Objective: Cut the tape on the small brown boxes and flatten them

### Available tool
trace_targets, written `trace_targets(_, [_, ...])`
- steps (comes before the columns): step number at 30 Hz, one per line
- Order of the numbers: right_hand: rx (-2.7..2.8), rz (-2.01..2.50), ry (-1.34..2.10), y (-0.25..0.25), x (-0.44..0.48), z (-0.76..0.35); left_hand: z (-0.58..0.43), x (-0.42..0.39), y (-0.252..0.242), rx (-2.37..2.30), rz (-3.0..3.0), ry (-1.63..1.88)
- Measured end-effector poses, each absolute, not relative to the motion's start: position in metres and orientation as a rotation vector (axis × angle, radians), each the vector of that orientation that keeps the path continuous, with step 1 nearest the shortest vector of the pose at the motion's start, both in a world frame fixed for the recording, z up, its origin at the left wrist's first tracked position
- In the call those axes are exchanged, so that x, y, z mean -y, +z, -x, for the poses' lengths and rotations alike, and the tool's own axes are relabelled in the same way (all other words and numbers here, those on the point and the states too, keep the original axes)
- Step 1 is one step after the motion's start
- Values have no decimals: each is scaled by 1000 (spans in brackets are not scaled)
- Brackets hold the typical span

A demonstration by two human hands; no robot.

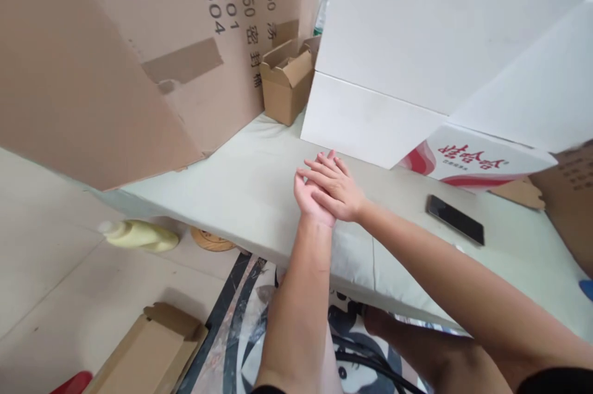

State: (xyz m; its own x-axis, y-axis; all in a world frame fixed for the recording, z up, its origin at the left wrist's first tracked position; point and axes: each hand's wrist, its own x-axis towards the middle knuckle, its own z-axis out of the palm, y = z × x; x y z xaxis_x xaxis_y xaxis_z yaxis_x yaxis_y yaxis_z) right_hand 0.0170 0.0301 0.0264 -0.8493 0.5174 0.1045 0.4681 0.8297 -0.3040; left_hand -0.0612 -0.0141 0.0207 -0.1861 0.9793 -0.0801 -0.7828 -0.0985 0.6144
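Above the front part of the pale green covered surface (259, 178), my two hands meet. My left hand (306, 196) lies palm up, its thumb at the left and its fingers partly hidden. Across that palm rests my right hand (340, 190), palm down with fingers stretched out and slightly spread. No object shows between the hands, though the space under the right palm is hidden. A dark phone (455, 219) lies flat on the cover to the right, apart from both hands.
A large brown carton (139, 73) stands left, with a small open cardboard box (287, 85) beside it. White panels (370, 116) rise behind my hands, near a red-and-white printed box (477, 159). On the floor lie a yellow bottle (143, 235) and a flattened-looking carton (148, 351).
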Motion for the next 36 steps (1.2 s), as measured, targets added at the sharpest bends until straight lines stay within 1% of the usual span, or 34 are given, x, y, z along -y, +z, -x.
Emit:
trace_targets(3, [2864,967,337,33,-68,37,86,20,21,-503,-218,1799])
trace_targets(5, [2778,1081,215,43,-98,73,100,27,24,-496,-147,1788])
trace_targets(7, [2661,1027,109,56,-130,108,114,36,27,-510,-126,1759])
trace_targets(11, [2604,1003,72,84,-178,166,142,53,30,-551,-98,1830])
trace_targets(14, [2651,1108,27,92,-189,190,151,58,28,-563,3,1908])
trace_targets(17, [2662,1125,-5,87,-175,188,151,60,28,-595,15,1942])
trace_targets(19, [2625,1107,-38,78,-152,170,151,64,33,-694,-11,2034])
trace_targets(21, [2605,1002,-41,69,-118,136,154,74,41,-848,-32,2216])
trace_targets(24, [2573,778,-6,57,-61,58,162,90,52,-1048,-69,2507])
trace_targets(26, [2541,706,-49,52,-24,-3,163,94,56,-1138,-94,2579])
trace_targets(29, [2528,621,-126,52,26,-91,154,85,51,-1268,-214,2455])
trace_targets(31, [2546,625,-110,55,57,-138,140,72,46,-1359,-440,2249])
trace_targets(33, [2511,744,-31,60,85,-176,122,58,43,-1408,-713,2031])
trace_targets(36, [2513,688,32,65,115,-215,87,41,46,-1379,-985,1787])
